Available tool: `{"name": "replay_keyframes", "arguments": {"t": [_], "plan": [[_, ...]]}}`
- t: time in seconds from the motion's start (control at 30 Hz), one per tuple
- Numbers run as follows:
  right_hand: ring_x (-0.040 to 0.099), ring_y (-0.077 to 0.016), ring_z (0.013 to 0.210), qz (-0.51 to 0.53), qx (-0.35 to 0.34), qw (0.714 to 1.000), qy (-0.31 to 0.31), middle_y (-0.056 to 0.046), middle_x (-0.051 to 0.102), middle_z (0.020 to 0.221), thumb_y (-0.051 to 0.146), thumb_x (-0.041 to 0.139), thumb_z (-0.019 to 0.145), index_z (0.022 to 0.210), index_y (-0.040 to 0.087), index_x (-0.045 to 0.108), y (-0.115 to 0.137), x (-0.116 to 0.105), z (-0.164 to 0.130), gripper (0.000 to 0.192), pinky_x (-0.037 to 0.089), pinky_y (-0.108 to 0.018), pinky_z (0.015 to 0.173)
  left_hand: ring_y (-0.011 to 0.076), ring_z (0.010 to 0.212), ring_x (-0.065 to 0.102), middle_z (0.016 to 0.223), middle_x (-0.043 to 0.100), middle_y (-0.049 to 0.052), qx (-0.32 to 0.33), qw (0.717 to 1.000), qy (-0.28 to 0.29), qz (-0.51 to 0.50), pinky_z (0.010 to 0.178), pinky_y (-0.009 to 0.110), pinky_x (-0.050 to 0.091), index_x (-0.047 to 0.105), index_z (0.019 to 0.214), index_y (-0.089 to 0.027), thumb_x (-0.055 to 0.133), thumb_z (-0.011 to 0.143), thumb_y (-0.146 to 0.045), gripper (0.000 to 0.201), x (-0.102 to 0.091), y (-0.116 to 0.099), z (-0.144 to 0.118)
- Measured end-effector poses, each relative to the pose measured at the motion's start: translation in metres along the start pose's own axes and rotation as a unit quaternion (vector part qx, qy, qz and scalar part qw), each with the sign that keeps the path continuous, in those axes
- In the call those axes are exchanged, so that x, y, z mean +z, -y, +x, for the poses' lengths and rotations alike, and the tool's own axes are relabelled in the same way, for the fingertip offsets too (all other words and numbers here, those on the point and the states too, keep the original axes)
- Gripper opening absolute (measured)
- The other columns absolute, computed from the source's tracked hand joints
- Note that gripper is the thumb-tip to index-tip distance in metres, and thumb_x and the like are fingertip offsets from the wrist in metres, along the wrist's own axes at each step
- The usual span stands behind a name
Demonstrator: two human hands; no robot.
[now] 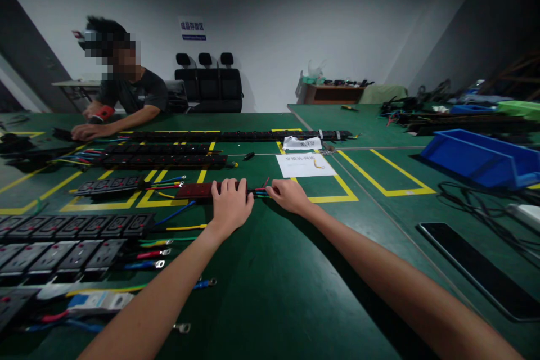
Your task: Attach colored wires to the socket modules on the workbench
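Note:
My left hand (231, 208) lies over the right end of a dark red strip-shaped module (192, 191), its fingers curled across the far side. Thin coloured wires (258, 191), red and green among them, come out of that end. My right hand (287, 196) is closed at the wires' right end, with its thumb and index finger pinched together; the tips of the wires are hidden in the grip. To the left of the module, wires with ring terminals run from a short black socket strip (110, 187).
Several black socket strips (80, 226) with lugged wires fill the near left. Across the table a person (135, 95) holds a red tool (103, 114). A white paper (306, 165), a blue bin (481, 157), black cables (476, 208) and a phone (476, 267) lie to the right.

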State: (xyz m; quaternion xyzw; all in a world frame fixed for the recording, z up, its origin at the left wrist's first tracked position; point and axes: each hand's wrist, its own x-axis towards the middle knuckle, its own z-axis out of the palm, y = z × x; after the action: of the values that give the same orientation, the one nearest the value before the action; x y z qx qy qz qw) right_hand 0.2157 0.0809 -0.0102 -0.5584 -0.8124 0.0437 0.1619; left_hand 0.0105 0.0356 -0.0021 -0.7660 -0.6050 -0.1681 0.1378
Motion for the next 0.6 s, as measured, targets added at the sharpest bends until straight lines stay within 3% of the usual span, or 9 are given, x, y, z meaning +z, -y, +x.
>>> {"name": "replay_keyframes", "arguments": {"t": [0.6], "plan": [[0.056, -0.0159, 0.068, -0.004, 0.002, 1.000, 0.005, -0.005, 0.071, 0.079, 0.041, 0.049, 0.106, 0.082, 0.020, 0.066, 0.0016, -0.0015, -0.0003, 0.036, 0.021, -0.029, 0.060, 0.0370, 0.126, 0.056, 0.130, 0.066, 0.019, -0.002, 1.000, -0.005, 0.008, 0.115, 0.068, 0.032, 0.061, 0.136, -0.016, 0.045, 0.101, -0.041, 0.046, 0.0019, -0.0007, -0.0001]]}}
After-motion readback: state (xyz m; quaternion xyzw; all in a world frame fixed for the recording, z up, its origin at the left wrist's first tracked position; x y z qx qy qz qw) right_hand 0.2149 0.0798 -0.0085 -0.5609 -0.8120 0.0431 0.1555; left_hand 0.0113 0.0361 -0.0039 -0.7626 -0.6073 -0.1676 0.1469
